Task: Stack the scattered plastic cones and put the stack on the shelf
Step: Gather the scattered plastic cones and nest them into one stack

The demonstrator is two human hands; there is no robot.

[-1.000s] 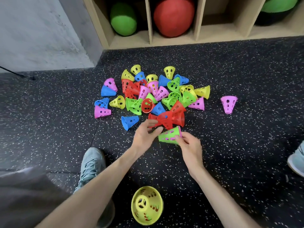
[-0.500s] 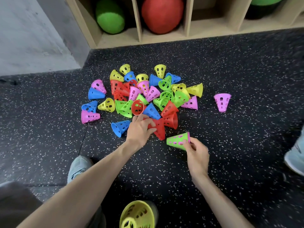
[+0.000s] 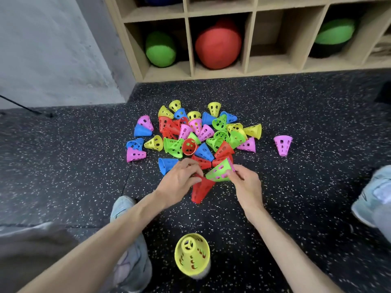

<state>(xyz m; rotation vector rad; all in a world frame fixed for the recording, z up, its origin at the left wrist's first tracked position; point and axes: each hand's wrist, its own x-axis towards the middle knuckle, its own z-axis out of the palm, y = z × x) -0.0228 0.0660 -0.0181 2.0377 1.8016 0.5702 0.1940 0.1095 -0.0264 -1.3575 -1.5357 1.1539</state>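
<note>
Your left hand [image 3: 179,182] gripped a red cone [image 3: 201,190] by its wide end, narrow tip pointing back toward you. Your right hand [image 3: 246,186] pinched the rim of a green cone [image 3: 219,172] with a pink one nested inside it, its tip touching the red cone. Just beyond your hands lay the pile of scattered cones [image 3: 196,132] on the speckled floor [image 3: 317,115], one pink cone [image 3: 283,144] standing apart to the right. A yellow-topped stack [image 3: 191,255] stood near you. The shelf [image 3: 251,39] held green and red balls.
</note>
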